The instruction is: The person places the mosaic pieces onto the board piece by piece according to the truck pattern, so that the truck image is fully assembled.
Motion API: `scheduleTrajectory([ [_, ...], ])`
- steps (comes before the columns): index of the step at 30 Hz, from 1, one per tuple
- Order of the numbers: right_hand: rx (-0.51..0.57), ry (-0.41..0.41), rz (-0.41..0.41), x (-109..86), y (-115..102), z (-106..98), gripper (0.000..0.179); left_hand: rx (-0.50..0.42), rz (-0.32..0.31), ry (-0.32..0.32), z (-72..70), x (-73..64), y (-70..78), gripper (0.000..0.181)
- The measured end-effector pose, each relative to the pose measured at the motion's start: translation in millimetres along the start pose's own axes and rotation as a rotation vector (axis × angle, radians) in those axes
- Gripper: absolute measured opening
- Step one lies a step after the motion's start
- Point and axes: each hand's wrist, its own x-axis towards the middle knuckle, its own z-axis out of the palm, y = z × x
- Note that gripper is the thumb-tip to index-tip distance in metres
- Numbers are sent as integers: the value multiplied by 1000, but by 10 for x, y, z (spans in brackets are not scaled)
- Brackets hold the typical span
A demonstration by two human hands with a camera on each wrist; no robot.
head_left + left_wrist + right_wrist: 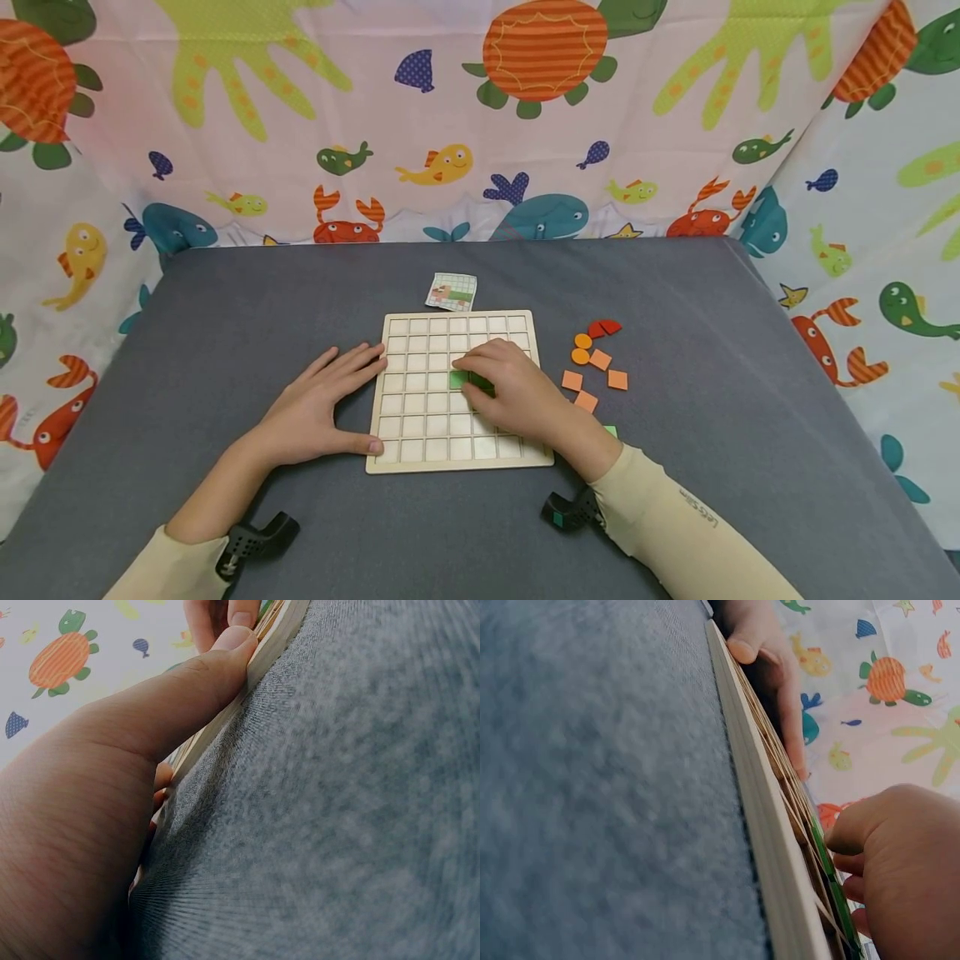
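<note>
A square wooden grid board (pixel 408 400) lies on the cloth in the head view. My left hand (pixel 311 408) rests along its left edge, fingers fairly straight and spread, the thumb at the lower left corner. Over the board's middle, my right hand (pixel 513 392) pinches a green tile (pixel 480 383), partly hidden beneath the fingers. Another green tile (pixel 458 380) shows at the fingertips, in a grid cell. In the right wrist view, green tiles (pixel 840 907) lie along the board beside my curled fingers.
Right of the board are several orange squares (pixel 617 380), yellow-orange discs (pixel 582 341) and red wedge pieces (pixel 611 327). A green piece (pixel 611 431) peeks out by my right wrist. A small pattern card (pixel 452 291) lies behind the board. A patterned curtain (pixel 435 108) borders the grey table.
</note>
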Motion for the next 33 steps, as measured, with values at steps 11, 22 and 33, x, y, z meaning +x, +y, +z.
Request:
scheduleTrajectory([
  [11,16,89,-51,-187,-20,-140,29,-3,10,4,19,9,2,123],
  [22,-4,139,1,-574,22,-329,33,-2,-7,-3,4,-4,11,124],
  [33,-32,189,56,-1015,81,-546,35,-6,-12,-10,-14,13,19,124],
])
